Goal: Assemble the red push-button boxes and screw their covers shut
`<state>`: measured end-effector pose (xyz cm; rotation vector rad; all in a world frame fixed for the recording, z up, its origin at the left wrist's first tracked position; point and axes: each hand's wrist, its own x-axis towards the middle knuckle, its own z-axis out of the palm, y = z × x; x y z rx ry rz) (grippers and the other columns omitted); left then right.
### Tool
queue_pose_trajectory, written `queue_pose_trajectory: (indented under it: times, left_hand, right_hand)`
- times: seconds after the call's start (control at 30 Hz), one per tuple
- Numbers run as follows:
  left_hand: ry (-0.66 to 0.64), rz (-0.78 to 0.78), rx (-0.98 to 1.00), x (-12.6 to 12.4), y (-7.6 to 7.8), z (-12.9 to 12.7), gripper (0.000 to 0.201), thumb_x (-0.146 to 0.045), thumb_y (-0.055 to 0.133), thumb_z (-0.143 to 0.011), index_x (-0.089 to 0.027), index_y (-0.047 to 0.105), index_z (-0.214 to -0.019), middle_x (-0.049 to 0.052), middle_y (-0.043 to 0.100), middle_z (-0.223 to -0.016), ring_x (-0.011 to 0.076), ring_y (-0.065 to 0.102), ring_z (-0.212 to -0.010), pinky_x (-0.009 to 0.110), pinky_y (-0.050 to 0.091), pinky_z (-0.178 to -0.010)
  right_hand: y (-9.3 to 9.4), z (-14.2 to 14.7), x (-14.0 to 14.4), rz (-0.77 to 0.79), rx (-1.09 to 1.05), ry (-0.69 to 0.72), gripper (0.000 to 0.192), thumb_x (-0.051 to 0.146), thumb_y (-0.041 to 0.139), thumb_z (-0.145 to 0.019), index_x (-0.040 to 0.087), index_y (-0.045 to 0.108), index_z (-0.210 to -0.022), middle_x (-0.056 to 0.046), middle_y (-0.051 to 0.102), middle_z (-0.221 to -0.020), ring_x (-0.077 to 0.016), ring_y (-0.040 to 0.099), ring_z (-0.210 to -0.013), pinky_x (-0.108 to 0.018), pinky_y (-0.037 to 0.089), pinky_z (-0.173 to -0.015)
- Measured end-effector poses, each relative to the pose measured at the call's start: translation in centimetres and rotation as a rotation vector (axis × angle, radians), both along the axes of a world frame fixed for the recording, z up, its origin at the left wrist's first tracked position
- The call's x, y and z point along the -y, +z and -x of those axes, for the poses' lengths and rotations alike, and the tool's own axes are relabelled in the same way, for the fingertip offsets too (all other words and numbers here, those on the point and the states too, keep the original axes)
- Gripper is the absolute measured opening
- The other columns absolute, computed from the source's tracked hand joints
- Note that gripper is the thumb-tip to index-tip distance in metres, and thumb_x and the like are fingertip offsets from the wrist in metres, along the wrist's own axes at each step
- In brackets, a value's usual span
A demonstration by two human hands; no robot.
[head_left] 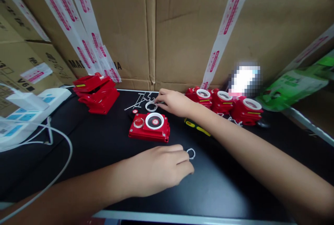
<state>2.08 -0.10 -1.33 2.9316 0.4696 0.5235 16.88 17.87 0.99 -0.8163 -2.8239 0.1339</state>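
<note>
At your right hand [171,102], its fingers bent, lay the white ring [146,108], probably best taken evenly by its rim, the red button box [148,131] just nearer you; whether it was pinched, or your left hand [163,165] held the small pale ring [194,154], I couldn't tell.

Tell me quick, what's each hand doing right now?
Left hand: partly curled, at a small pale thin ring; grip can't be told.
Right hand: reaching to a larger white round ring; grip can't be told.
</note>
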Motion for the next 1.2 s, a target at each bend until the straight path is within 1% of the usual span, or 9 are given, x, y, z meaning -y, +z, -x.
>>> queue_pose_trajectory:
  times: [0.27, 0.4, 0.5, 0.77, 0.87, 0.97, 1.1, 1.17, 1.2]
  left_hand:
    - [0.009, -0.041, 0.111, 0.1, 0.3, -0.1, 0.008, -0.009, 0.068, -0.103, -0.014, 0.073, -0.107, 0.004, 0.071, -0.093, 0.0219, 0.058, -0.082, 0.038, 0.05, -0.066]
    - [0.012, -0.036, 0.121, -0.1, 0.3, 0.0, 0.008, -0.008, 0.068, -0.103, -0.015, 0.072, -0.106, 0.005, 0.071, -0.093, 0.0221, 0.058, -0.081, 0.037, 0.05, -0.064]
    - [-0.009, -0.039, 0.173, -0.2, 0.8, 0.2, 0.007, -0.009, 0.068, -0.104, -0.013, 0.073, -0.104, 0.007, 0.072, -0.091, 0.0213, 0.058, -0.079, 0.035, 0.05, -0.064]
    - [0.001, -0.06, 0.324, -0.5, 1.5, 0.4, 0.016, -0.005, 0.061, -0.106, -0.014, 0.074, -0.102, 0.009, 0.078, -0.093, 0.0208, 0.062, -0.081, 0.034, 0.056, -0.071]
    - [0.032, 0.058, 0.49, -0.7, 1.3, 0.2, 0.017, -0.003, 0.062, -0.102, -0.016, 0.072, -0.103, 0.008, 0.078, -0.092, 0.0193, 0.066, -0.083, 0.032, 0.059, -0.077]
    - [0.112, 0.229, 0.637, -0.7, 1.4, -0.1, 0.018, -0.002, 0.069, -0.094, -0.018, 0.074, -0.101, 0.006, 0.078, -0.092, 0.018, 0.069, -0.083, 0.032, 0.059, -0.08]
    - [0.273, 0.618, 0.824, -0.1, 1.9, -0.6, 0.016, -0.005, 0.076, -0.088, -0.02, 0.078, -0.095, 0.001, 0.077, -0.088, 0.015, 0.07, -0.08, 0.028, 0.058, -0.076]
    - [0.33, 0.828, 0.917, 0.4, 2.1, -0.9, 0.012, -0.009, 0.077, -0.089, -0.02, 0.078, -0.094, 0.0, 0.076, -0.085, 0.0136, 0.071, -0.078, 0.025, 0.06, -0.074]
    - [0.342, 0.91, 0.951, 0.5, 2.1, -1.1, 0.01, -0.011, 0.077, -0.089, -0.02, 0.077, -0.094, 0.0, 0.075, -0.085, 0.0134, 0.072, -0.078, 0.025, 0.061, -0.073]
  right_hand:
    - [1.0, 0.3, -0.4, 0.007, 0.148, 0.042, 0.025, 0.01, 0.063, -0.109, 0.014, 0.086, -0.116, -0.015, 0.075, -0.126, -0.0219, 0.072, -0.101, -0.032, 0.05, -0.088]
    - [2.0, 0.9, -1.0, -0.001, 0.189, 0.06, 0.019, 0.016, 0.069, -0.108, 0.015, 0.086, -0.118, -0.015, 0.075, -0.125, -0.0236, 0.073, -0.105, -0.032, 0.05, -0.089]
    - [2.4, 2.0, -1.0, 0.0, 0.218, 0.083, 0.018, 0.018, 0.077, -0.103, 0.019, 0.087, -0.118, -0.013, 0.077, -0.123, -0.0244, 0.073, -0.104, -0.031, 0.049, -0.082]
    - [2.6, 3.5, 0.4, 0.026, 0.23, 0.047, 0.018, 0.01, 0.071, -0.1, 0.015, 0.087, -0.092, -0.015, 0.081, -0.106, -0.0223, 0.072, -0.085, -0.033, 0.043, -0.07]
    - [3.2, 3.2, 0.1, 0.057, 0.167, -0.002, 0.012, 0.007, 0.077, -0.093, 0.014, 0.085, -0.089, -0.013, 0.082, -0.1, -0.0216, 0.072, -0.085, -0.031, 0.046, -0.074]
    - [4.5, 1.2, 0.3, 0.102, 0.052, -0.045, 0.011, 0.005, 0.077, -0.089, 0.014, 0.083, -0.09, -0.01, 0.082, -0.097, -0.0184, 0.07, -0.083, -0.03, 0.049, -0.079]
    - [6.0, -4.4, 2.9, 0.193, -0.137, -0.147, 0.013, 0.006, 0.075, -0.085, 0.016, 0.078, -0.094, -0.002, 0.079, -0.083, -0.014, 0.068, -0.071, -0.026, 0.051, -0.07]
    - [5.8, -7.3, 5.1, 0.265, -0.203, -0.175, 0.004, 0.019, 0.075, -0.094, 0.017, 0.077, -0.097, -0.001, 0.079, -0.081, -0.0148, 0.071, -0.07, -0.026, 0.054, -0.066]
    - [5.3, -8.6, 6.2, 0.326, -0.262, -0.179, 0.01, 0.029, 0.075, -0.098, 0.019, 0.075, -0.097, -0.002, 0.08, -0.084, -0.0154, 0.074, -0.072, -0.026, 0.057, -0.067]
